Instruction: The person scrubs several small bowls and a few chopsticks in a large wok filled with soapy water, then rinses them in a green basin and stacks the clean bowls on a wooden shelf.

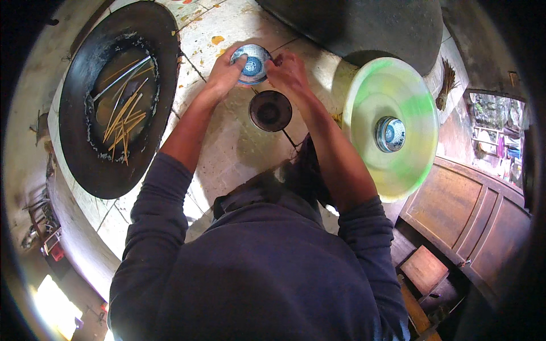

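My left hand grips a blue-and-white patterned bowl at its left side, with the thumb over the rim. At the bowl's right edge, my right hand holds on with curled, slightly blurred fingers. The bowl is above a tiled stove top, just beyond a small dark round opening or pot. To the right, a similar blue-and-white bowl lies inside a green and pale yellow plastic basin. On the left, a large dark wok contains murky liquid, several wooden chopsticks and slim metal utensils.
A big dark round lid or pan covers the far right. Near it lies a bundled straw brush. Yellowish food scraps dot the far tiles. A wooden cabinet and a small wooden stool stand at lower right.
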`<state>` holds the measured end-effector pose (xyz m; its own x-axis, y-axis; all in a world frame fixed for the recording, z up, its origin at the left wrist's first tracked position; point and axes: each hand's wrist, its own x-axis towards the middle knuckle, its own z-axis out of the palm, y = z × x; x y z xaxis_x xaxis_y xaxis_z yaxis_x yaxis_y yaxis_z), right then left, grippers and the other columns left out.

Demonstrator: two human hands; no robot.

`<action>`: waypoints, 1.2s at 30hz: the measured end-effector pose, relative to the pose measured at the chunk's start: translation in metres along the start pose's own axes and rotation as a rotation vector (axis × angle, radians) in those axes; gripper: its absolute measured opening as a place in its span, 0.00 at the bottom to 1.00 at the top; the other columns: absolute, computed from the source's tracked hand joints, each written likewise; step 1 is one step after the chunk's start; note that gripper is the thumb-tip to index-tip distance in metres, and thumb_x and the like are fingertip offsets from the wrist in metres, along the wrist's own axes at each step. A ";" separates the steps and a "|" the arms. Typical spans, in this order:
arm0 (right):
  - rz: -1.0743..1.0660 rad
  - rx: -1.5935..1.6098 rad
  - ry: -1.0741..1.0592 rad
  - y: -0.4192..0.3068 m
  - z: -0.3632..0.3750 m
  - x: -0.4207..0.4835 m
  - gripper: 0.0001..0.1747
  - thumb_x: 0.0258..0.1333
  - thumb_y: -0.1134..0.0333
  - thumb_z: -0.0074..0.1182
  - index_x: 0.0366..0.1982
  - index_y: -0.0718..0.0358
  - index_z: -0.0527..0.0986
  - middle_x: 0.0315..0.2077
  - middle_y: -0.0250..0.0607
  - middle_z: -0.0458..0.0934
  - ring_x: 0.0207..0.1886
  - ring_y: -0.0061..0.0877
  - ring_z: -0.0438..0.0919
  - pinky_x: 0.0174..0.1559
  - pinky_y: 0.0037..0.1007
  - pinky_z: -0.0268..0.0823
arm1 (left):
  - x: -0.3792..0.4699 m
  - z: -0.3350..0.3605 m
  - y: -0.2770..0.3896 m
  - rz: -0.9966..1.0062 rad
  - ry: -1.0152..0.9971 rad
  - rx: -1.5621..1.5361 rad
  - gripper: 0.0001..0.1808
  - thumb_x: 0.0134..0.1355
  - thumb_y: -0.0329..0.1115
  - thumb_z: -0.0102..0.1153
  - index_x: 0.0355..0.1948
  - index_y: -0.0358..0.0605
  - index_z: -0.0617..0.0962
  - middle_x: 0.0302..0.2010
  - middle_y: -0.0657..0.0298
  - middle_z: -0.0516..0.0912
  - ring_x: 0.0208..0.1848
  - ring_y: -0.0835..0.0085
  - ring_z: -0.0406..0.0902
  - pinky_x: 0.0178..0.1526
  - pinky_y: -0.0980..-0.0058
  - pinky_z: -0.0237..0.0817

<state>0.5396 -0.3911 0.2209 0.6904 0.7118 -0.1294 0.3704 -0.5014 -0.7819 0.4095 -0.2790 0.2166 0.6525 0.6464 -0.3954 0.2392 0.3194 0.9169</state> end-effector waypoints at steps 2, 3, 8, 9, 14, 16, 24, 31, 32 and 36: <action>0.008 -0.022 -0.043 0.004 0.000 0.002 0.15 0.55 0.62 0.60 0.30 0.70 0.79 0.21 0.47 0.82 0.23 0.30 0.82 0.30 0.35 0.73 | 0.006 0.002 -0.002 0.043 0.024 0.085 0.22 0.72 0.37 0.52 0.65 0.47 0.72 0.51 0.55 0.82 0.42 0.63 0.85 0.33 0.64 0.83; 0.019 -0.013 -0.093 0.007 -0.001 0.004 0.15 0.54 0.62 0.60 0.29 0.70 0.79 0.21 0.47 0.82 0.23 0.30 0.82 0.30 0.35 0.73 | 0.008 0.003 -0.004 0.041 0.045 0.132 0.21 0.72 0.40 0.54 0.63 0.48 0.74 0.50 0.56 0.82 0.40 0.63 0.85 0.31 0.65 0.83; 0.101 -0.047 -0.032 0.014 -0.002 0.001 0.23 0.48 0.53 0.66 0.30 0.68 0.79 0.29 0.53 0.83 0.33 0.44 0.83 0.35 0.40 0.73 | 0.013 0.006 -0.009 0.176 0.128 0.363 0.23 0.69 0.46 0.57 0.61 0.49 0.77 0.49 0.54 0.83 0.41 0.67 0.85 0.34 0.70 0.80; 0.065 -0.132 0.039 0.015 -0.004 -0.007 0.23 0.49 0.52 0.67 0.33 0.67 0.80 0.29 0.50 0.83 0.33 0.42 0.83 0.35 0.38 0.73 | 0.014 0.004 -0.010 0.241 0.144 0.420 0.24 0.69 0.47 0.58 0.61 0.48 0.77 0.49 0.53 0.83 0.42 0.67 0.85 0.35 0.72 0.79; -0.337 -0.233 0.045 0.017 -0.027 -0.071 0.43 0.37 0.45 0.76 0.53 0.61 0.74 0.47 0.51 0.77 0.48 0.49 0.78 0.43 0.45 0.73 | -0.009 -0.016 -0.028 0.238 0.321 0.405 0.24 0.68 0.48 0.59 0.55 0.39 0.79 0.43 0.55 0.84 0.40 0.71 0.82 0.44 0.72 0.74; -0.481 -0.254 0.079 0.014 -0.031 -0.102 0.55 0.31 0.43 0.78 0.62 0.56 0.68 0.53 0.52 0.72 0.53 0.52 0.75 0.46 0.49 0.73 | -0.029 -0.026 -0.038 0.258 0.319 0.362 0.23 0.68 0.47 0.59 0.53 0.38 0.79 0.41 0.58 0.83 0.37 0.74 0.80 0.40 0.74 0.72; -0.232 -0.373 -0.119 -0.004 -0.007 -0.110 0.60 0.27 0.49 0.79 0.65 0.52 0.61 0.53 0.50 0.70 0.53 0.47 0.74 0.47 0.48 0.74 | -0.072 -0.033 -0.059 0.164 0.241 0.217 0.18 0.68 0.41 0.59 0.52 0.40 0.78 0.37 0.65 0.79 0.34 0.78 0.76 0.28 0.78 0.73; -0.147 -0.033 -0.116 0.004 -0.017 -0.107 0.51 0.32 0.59 0.77 0.62 0.58 0.65 0.50 0.49 0.76 0.53 0.44 0.78 0.45 0.47 0.76 | -0.069 -0.027 -0.052 0.130 0.184 0.067 0.18 0.68 0.42 0.60 0.51 0.42 0.79 0.40 0.65 0.80 0.36 0.77 0.77 0.29 0.78 0.72; -0.082 0.237 -0.157 0.004 -0.023 -0.104 0.50 0.34 0.57 0.77 0.61 0.57 0.65 0.50 0.48 0.76 0.53 0.41 0.77 0.46 0.47 0.76 | -0.069 -0.027 -0.052 0.106 0.196 0.057 0.18 0.68 0.43 0.60 0.51 0.42 0.79 0.41 0.65 0.81 0.36 0.77 0.77 0.30 0.78 0.72; 0.326 0.960 -0.360 0.001 -0.058 -0.085 0.44 0.39 0.56 0.78 0.58 0.57 0.67 0.49 0.44 0.77 0.53 0.32 0.77 0.49 0.44 0.75 | -0.069 -0.024 -0.052 0.045 0.201 0.019 0.17 0.68 0.44 0.59 0.51 0.43 0.79 0.43 0.64 0.81 0.36 0.76 0.77 0.31 0.77 0.72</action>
<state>0.5176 -0.4807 0.2669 0.3863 0.7950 -0.4676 -0.5492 -0.2091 -0.8091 0.3350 -0.3237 0.1948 0.5069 0.7856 -0.3549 0.2279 0.2750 0.9341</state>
